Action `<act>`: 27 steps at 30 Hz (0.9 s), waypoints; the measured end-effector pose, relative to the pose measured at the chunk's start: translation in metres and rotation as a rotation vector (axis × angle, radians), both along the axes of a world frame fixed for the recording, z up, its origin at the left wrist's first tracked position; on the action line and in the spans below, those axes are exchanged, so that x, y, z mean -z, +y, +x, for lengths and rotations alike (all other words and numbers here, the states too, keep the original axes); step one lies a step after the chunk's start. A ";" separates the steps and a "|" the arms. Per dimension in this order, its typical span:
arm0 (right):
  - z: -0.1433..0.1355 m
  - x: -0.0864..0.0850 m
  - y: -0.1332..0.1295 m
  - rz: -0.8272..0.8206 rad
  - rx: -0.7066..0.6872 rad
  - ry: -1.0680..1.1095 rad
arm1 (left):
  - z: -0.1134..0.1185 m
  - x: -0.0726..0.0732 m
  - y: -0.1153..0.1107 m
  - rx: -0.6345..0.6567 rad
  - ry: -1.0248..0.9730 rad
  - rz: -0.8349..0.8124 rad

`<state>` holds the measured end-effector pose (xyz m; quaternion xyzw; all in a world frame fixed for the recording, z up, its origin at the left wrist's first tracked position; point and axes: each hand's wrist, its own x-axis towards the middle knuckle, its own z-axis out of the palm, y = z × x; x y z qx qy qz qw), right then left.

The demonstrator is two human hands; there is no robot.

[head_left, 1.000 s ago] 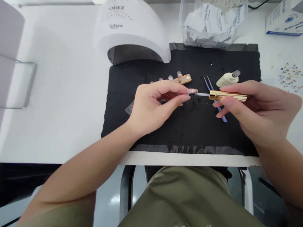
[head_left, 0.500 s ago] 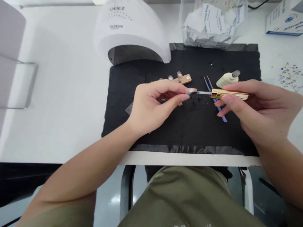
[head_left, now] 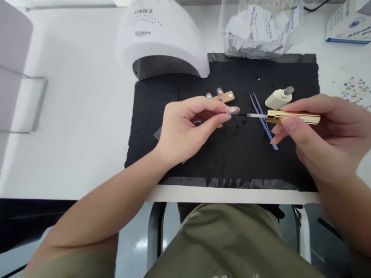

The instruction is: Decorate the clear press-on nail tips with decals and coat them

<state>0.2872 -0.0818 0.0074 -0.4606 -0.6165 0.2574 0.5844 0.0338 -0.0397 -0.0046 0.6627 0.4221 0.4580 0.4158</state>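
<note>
Your left hand [head_left: 185, 127] pinches the nail [head_left: 232, 110] above the mat [head_left: 226, 162]; your right hand [head_left: 333, 143] grips the brush [head_left: 304, 117]. Use light, even strokes, fingertips off the nail's face. Its long axis runs side to side, free end pointing right, towards the bristles [head_left: 243, 115].

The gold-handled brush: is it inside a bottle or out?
Out. The gold-handled brush is in the right hand, its pale stem and dark tip bare, with no bottle around them.
</note>
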 end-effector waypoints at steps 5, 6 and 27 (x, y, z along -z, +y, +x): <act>-0.002 -0.003 -0.005 -0.068 -0.075 -0.017 | -0.001 0.001 0.001 0.016 0.041 0.049; -0.002 -0.003 -0.005 -0.071 -0.074 -0.026 | -0.001 0.001 0.002 0.017 0.045 0.059; -0.003 -0.002 -0.004 -0.085 0.008 -0.040 | -0.003 0.002 0.002 0.031 0.038 0.099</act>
